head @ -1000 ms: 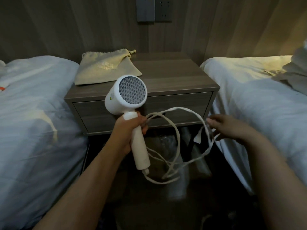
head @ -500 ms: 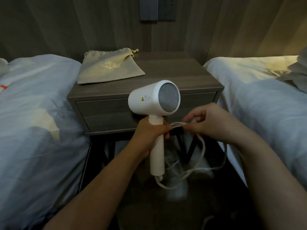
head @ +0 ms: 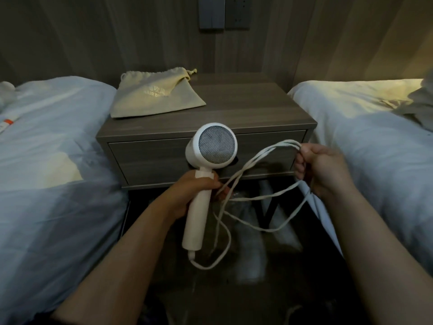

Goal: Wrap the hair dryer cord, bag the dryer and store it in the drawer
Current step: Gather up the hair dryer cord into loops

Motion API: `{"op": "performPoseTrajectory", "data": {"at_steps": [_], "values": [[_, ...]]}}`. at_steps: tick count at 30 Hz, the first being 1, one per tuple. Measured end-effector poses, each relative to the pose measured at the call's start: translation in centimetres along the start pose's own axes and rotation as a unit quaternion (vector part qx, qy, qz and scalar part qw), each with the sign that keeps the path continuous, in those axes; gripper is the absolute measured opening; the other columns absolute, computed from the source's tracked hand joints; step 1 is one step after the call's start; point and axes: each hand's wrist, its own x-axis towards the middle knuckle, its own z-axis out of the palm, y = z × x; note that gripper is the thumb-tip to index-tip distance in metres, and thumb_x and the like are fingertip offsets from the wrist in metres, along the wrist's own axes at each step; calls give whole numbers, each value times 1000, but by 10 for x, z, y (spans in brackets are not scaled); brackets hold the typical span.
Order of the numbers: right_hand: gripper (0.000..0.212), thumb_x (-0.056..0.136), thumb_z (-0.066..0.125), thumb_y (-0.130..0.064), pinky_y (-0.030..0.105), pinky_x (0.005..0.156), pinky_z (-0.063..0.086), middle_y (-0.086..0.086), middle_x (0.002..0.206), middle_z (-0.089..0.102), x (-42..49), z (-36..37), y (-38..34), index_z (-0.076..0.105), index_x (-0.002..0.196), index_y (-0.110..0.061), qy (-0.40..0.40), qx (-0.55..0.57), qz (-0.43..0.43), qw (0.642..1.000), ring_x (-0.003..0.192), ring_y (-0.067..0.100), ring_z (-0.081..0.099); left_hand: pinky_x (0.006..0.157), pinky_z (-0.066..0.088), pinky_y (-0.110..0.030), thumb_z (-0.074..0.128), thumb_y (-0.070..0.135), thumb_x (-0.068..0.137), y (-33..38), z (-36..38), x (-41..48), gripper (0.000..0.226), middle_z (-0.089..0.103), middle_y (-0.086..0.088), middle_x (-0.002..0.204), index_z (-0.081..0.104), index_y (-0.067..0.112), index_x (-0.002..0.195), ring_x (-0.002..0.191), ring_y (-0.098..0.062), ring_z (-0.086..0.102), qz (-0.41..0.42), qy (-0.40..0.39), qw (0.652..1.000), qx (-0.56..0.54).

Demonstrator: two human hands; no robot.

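My left hand [head: 192,193] grips the handle of the white hair dryer [head: 212,146], whose mesh end faces me, held in front of the shut drawer [head: 150,160] of the nightstand [head: 246,113]. The white cord [head: 257,195] runs from the handle's bottom, loops below, and passes my left fingers. My right hand [head: 318,167] is closed on several cord strands, stretched out to the right of the dryer. A beige drawstring bag [head: 154,95] lies flat on the nightstand's back left.
Beds with white covers flank the nightstand, one on the left [head: 51,172] and one on the right [head: 375,141]. Wall sockets [head: 223,12] sit above. The dark floor under the nightstand holds pale wrapped items [head: 253,231].
My right hand went from beside the dryer handle out to the right, drawing cord strands taut. The dryer turned its mesh end toward me and shifted slightly left.
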Motion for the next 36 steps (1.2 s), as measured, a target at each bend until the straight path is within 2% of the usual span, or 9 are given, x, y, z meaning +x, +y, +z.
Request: {"op": "performPoseTrajectory", "data": {"at_steps": [4, 10, 15, 20, 24, 26, 30, 33, 36], "values": [[35, 94, 32, -1, 14, 34, 28, 2, 49, 40, 6, -4, 5, 42, 62, -11, -7, 50, 64, 997, 32, 8, 34, 60, 55, -23, 56, 0, 82, -2, 2, 0, 9, 70, -4, 62, 53, 5, 75, 60, -12, 67, -2, -19, 1000, -9], [32, 95, 31, -4, 12, 31, 27, 3, 47, 42, 1, 4, 8, 44, 67, -11, -6, 39, 108, 993, 27, 7, 35, 73, 57, -27, 67, 8, 73, -11, 10, 5, 14, 74, -7, 86, 53, 11, 73, 89, -16, 69, -9, -49, 995, -85], [27, 94, 31, -6, 16, 34, 38, 8, 55, 54, 1, -5, -1, 49, 73, -7, -95, -31, 135, 986, 33, 10, 47, 59, 54, -21, 59, -6, 78, -15, 18, 6, 18, 68, -1, 62, 53, 10, 72, 61, -9, 65, 18, 15, 997, -67], [33, 94, 39, -11, 28, 66, 48, 25, 81, 72, -7, -23, -19, 67, 81, 2, -232, -315, 126, 912, 69, 25, 66, 52, 51, -21, 55, -11, 78, -12, 8, 7, 23, 62, -5, 55, 52, 8, 67, 49, -12, 58, 28, 49, 998, -42], [58, 84, 40, -49, 24, 63, 50, 17, 75, 73, -19, -6, -15, 71, 85, -1, -350, -306, 148, 873, 64, 18, 66, 53, 51, -24, 60, -13, 75, -9, 9, 4, 20, 61, -11, 61, 53, 4, 69, 49, -15, 58, 20, 7, 998, 60], [47, 85, 47, -44, 26, 58, 46, 5, 59, 68, -25, 8, -7, 70, 81, -3, -382, -354, 92, 848, 53, 15, 58, 55, 52, -25, 64, -13, 71, -12, 15, 3, 18, 62, -12, 63, 57, 3, 71, 52, -16, 59, 18, 1, 994, 111], [37, 89, 57, -14, 19, 41, 45, -1, 42, 59, -25, 18, 8, 67, 54, -12, -284, -310, 74, 904, 36, 8, 51, 55, 53, -25, 69, -8, 67, -15, 19, 3, 20, 65, -7, 60, 55, 4, 71, 52, -15, 61, 9, -23, 997, 77], [37, 93, 51, -14, 19, 37, 46, 5, 44, 54, -16, 19, 9, 62, 58, -8, -125, -144, 129, 973, 35, 10, 50, 53, 53, -23, 54, -13, 79, -12, 14, 5, 20, 68, -7, 59, 49, 5, 73, 50, -13, 62, 7, -25, 1000, 9], [37, 98, 39, -22, 17, 37, 47, 2, 49, 44, 0, 8, 4, 48, 65, -12, 58, -2, 145, 988, 47, 12, 42, 51, 53, -22, 49, -14, 81, -10, 7, 6, 21, 67, -6, 56, 49, 5, 74, 49, -13, 62, 9, -8, 1000, -13]]}}
